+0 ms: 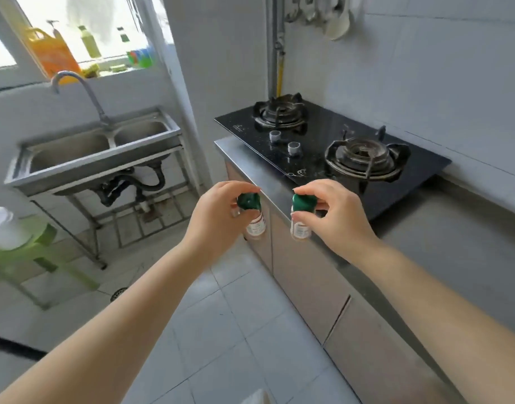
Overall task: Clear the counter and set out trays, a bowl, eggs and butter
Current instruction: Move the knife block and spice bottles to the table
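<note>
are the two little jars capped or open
Capped: each small jar, left and right, wears a green cap under the fingertips.

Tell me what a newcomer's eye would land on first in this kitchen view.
First, the two small green-capped jars held side by side at centre, one pinched by the cap in the left hand, one in the right hand. Then the black gas hob on the counter at right, and the steel double sink at left.
</note>
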